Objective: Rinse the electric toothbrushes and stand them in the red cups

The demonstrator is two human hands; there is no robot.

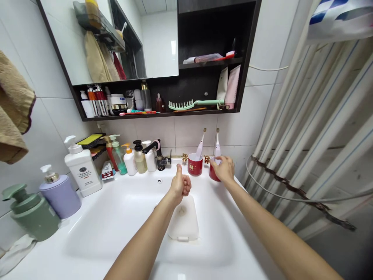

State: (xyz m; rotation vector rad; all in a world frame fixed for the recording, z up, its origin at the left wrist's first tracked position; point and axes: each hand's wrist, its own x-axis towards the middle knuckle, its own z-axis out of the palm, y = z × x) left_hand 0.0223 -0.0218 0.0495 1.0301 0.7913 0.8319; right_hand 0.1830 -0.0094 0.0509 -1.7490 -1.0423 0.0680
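My right hand (224,168) is closed on the rim of a red cup (214,175) at the back right of the basin. An electric toothbrush (217,146) with a pale lilac handle stands in that cup; the fingers hide part of both. To the left is a second red cup (195,166) with gold characters, holding another electric toothbrush (200,147). My left hand (180,184) hovers over the basin in front of this cup, thumb raised and fingers loosely curled, holding nothing visible. Below it, a white lidded plastic box (183,221) lies in the white sink (116,217).
A black faucet (159,157) stands at the back, with several pump bottles (141,157) to its left. More dispensers (60,196) line the left rim. A dark mirror cabinet (210,83) with toiletries hangs above. White pipes (314,128) run along the right.
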